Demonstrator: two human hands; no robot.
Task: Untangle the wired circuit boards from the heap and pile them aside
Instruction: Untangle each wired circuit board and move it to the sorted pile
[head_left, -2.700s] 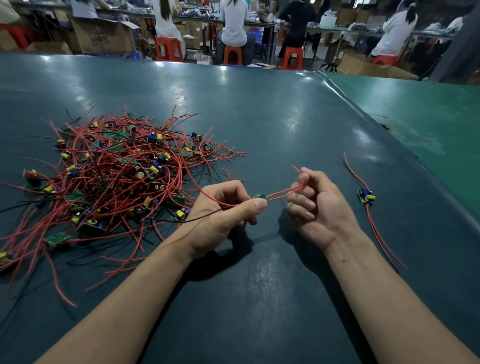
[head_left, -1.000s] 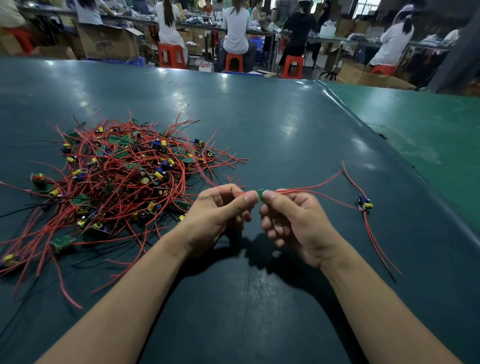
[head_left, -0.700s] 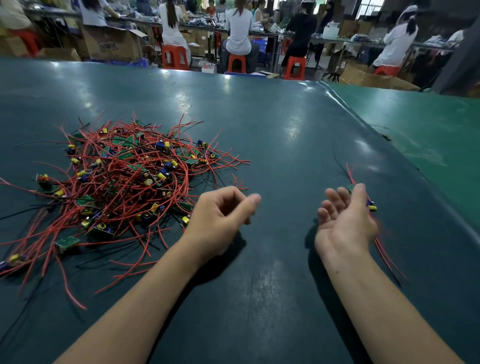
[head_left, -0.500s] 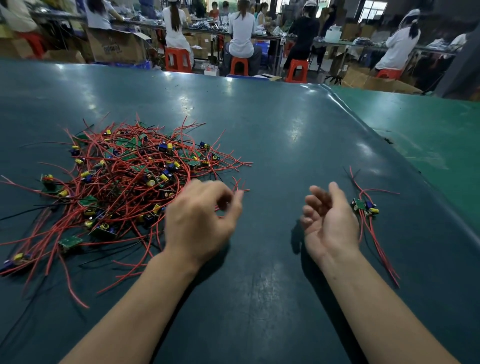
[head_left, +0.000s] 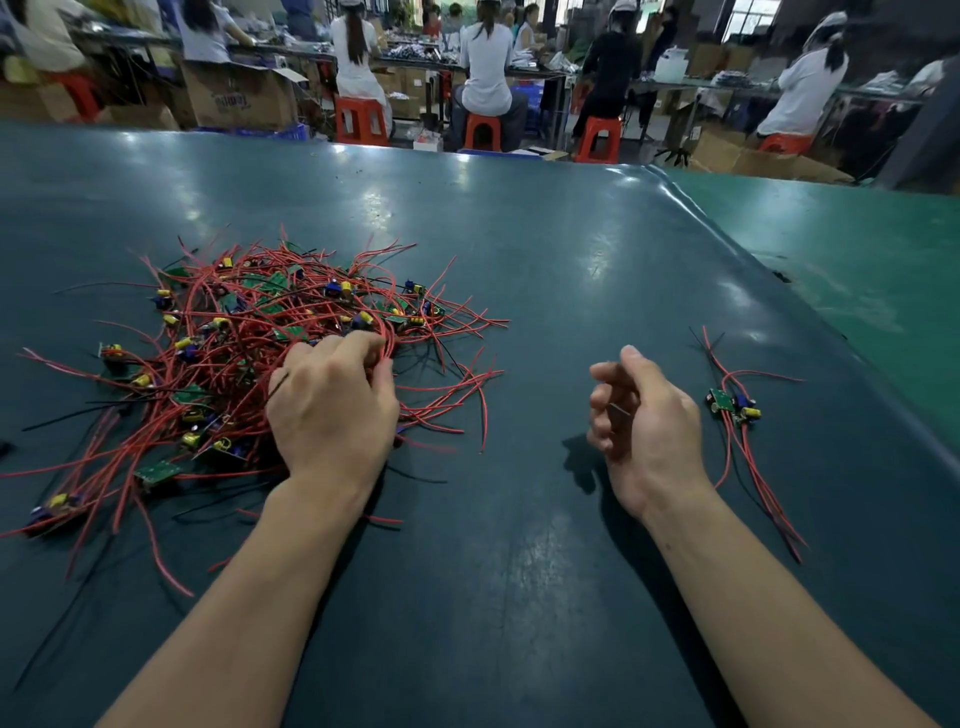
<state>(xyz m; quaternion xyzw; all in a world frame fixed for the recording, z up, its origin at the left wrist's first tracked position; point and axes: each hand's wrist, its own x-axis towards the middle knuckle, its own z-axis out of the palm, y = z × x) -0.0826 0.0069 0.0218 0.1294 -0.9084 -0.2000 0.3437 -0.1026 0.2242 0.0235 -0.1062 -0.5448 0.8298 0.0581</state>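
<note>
Our left hand is down on the heap at worktop left, fingers curled into red wires; can't tell if anything's actually gripped. Right hand hovers empty, fingers loosely bent. Sorted boards lie just right of it.

I'm sitting in an electronics assembly workshop: my dark green table carries a heap of wired circuit boards at ten o'clock, and at twelve o'clock workers on red stools sit at long benches among cardboard boxes.
</note>
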